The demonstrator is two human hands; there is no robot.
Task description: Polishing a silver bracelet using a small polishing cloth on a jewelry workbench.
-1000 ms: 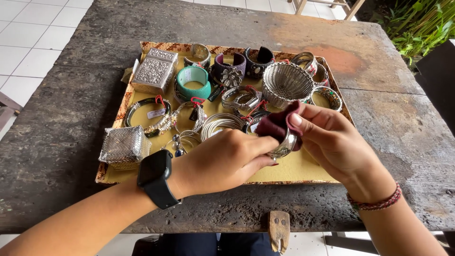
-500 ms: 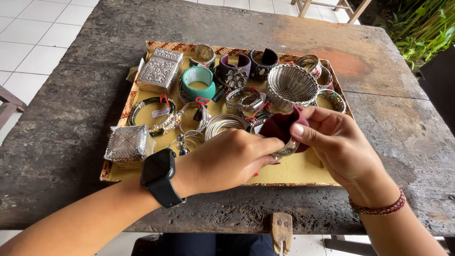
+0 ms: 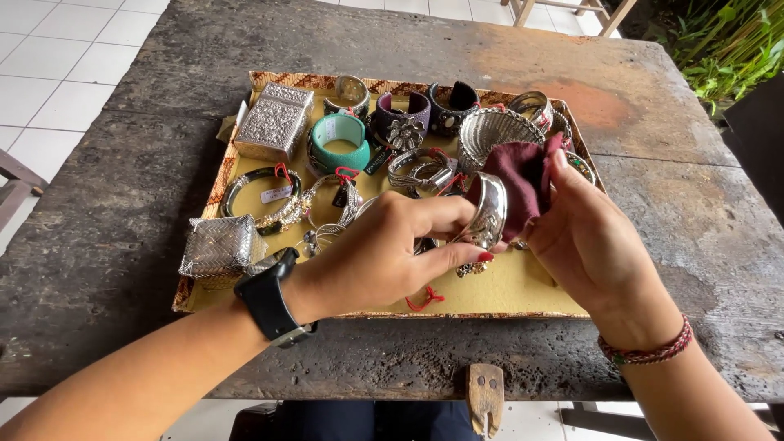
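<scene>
My left hand [image 3: 384, 257], with a black watch on the wrist, grips a wide silver cuff bracelet [image 3: 488, 211] by its edge, held upright over the tray. My right hand [image 3: 584, 237] holds a dark maroon cloth [image 3: 518, 175] pressed against the cuff's side. Both hands hover above the front right part of a yellow-lined tray [image 3: 523, 290] that lies on a dark weathered wooden table [image 3: 147, 122]. A red tag string [image 3: 425, 300] lies on the tray below my left hand.
The tray carries several bangles and cuffs: a turquoise one [image 3: 339, 143], a purple one with a silver flower [image 3: 400, 122], a ribbed silver bowl [image 3: 494, 135], an embossed silver box [image 3: 273, 118] and a woven silver box [image 3: 219, 245]. White floor tiles left, green plants far right.
The view has drawn closer to the tray. My left hand has turned the silver cuff upright so its face shows, and the maroon cloth has shifted up along it in my right hand.
</scene>
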